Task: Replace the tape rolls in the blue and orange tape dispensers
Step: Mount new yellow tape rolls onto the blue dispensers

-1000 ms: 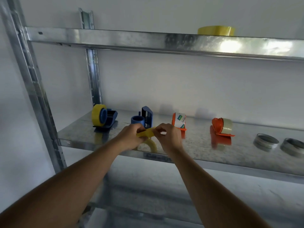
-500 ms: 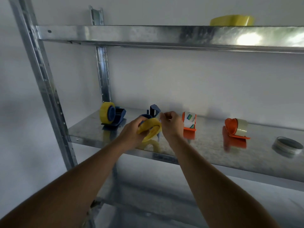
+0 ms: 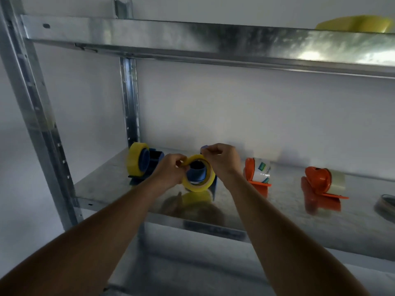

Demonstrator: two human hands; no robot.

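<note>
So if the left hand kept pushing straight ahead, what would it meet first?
Probably the blue dispenser: the left hand already holds the yellow tape roll around its hub. Beyond that, likely the wall, though depth is unclear.

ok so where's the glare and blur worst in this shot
Head view: strongest glare on the upper shelf rail at right; the lower shelf mirrors the orange dispensers; wide-angle bending tilts the left upright; edges smear, while the yellow tape roll stays fairly sharp.

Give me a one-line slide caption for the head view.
Both hands, left hand and right hand, fit a yellow tape roll onto a blue dispenser's hub.
</note>
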